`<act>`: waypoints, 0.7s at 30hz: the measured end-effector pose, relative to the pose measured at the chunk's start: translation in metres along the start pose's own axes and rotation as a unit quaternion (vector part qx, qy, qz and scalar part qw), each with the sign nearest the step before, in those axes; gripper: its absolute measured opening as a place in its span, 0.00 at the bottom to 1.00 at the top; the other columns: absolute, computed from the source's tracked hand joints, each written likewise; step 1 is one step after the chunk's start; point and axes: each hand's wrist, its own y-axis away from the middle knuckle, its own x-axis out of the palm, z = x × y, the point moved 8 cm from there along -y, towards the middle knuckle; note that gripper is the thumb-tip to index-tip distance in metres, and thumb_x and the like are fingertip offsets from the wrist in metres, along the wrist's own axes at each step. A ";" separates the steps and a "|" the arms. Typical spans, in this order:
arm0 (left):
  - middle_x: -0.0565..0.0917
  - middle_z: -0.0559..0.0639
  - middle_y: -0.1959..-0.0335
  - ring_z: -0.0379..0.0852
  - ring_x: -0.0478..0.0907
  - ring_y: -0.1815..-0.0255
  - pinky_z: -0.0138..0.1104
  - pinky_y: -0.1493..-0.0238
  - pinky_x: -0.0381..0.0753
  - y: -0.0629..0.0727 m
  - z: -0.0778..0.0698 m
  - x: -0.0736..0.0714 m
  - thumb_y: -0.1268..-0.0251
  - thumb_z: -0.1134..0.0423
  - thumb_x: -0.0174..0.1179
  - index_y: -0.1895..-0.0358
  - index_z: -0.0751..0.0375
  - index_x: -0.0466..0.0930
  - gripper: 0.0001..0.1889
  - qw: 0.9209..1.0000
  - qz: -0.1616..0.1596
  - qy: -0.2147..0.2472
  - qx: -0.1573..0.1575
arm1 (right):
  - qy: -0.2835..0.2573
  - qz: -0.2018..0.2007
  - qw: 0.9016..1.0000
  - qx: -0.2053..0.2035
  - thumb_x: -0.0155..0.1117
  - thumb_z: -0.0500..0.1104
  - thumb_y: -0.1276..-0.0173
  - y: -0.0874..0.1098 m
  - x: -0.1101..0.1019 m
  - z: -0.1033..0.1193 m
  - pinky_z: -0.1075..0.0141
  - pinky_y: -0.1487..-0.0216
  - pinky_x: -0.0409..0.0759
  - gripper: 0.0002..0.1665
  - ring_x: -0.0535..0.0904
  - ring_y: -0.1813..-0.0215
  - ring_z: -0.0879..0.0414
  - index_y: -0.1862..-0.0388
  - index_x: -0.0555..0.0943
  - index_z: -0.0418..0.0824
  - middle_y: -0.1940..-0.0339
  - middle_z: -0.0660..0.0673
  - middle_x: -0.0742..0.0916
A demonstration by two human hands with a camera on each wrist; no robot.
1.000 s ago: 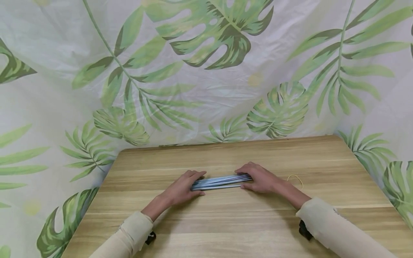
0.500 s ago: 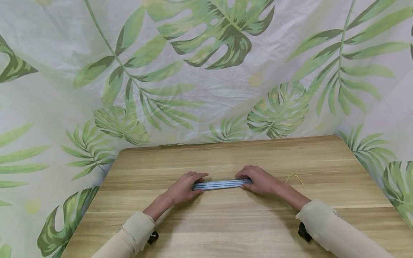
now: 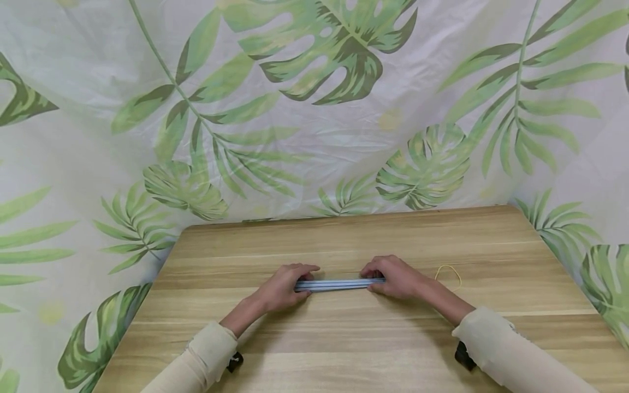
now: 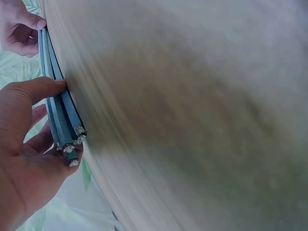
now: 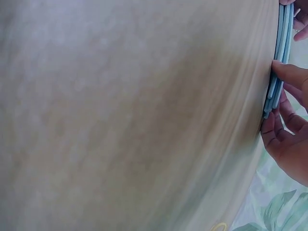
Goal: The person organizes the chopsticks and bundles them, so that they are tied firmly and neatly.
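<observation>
The bundle of slim, straight blue rods (image 3: 339,285) lay near the middle of the light-brown wood-grained table (image 3: 334,344), pinched near its ends by the left hand (image 3: 282,287) and right hand (image 3: 396,278). It looked light, stiff and apt to splay, best held at both ends.

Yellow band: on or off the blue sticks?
Off: the yellow band lies on the table near the right forearm, apart from the sticks.

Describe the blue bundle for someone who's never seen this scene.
On the wood-grain table, find the left hand and right hand. The bundle of thin blue sticks spans between them, held near both ends. It is straight and blue; the nearby loop is yellow and curved.
</observation>
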 end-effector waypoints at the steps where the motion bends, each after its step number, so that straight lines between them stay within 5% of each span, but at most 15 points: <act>1: 0.91 0.49 0.53 0.41 0.86 0.52 0.41 0.45 0.86 0.000 -0.001 0.000 0.35 0.68 0.75 0.31 0.63 0.80 0.29 1.000 0.000 -0.001 0.001 | -0.003 0.002 1.000 0.001 0.77 0.39 0.30 0.000 0.000 0.000 0.64 0.51 0.84 0.16 0.85 0.54 0.59 0.45 0.90 0.40 0.55 0.49 0.91; 10: 0.92 0.50 0.54 0.38 0.85 0.57 0.34 0.54 0.86 -0.001 -0.004 0.002 0.36 0.72 0.73 0.39 0.61 0.87 0.21 1.000 0.001 -0.009 0.002 | 0.003 0.003 1.000 0.001 0.74 0.40 0.28 0.007 0.002 0.003 0.68 0.55 0.77 0.13 0.78 0.58 0.65 0.46 0.92 0.45 0.56 0.52 0.88; 21: 0.92 0.51 0.52 0.37 0.85 0.57 0.33 0.54 0.86 0.001 -0.011 0.004 0.39 0.71 0.74 0.38 0.60 0.86 0.24 1.000 0.008 -0.018 0.011 | -0.004 -0.005 1.000 0.021 0.75 0.37 0.30 0.010 0.004 0.004 0.66 0.53 0.77 0.11 0.78 0.57 0.63 0.51 0.90 0.45 0.55 0.52 0.86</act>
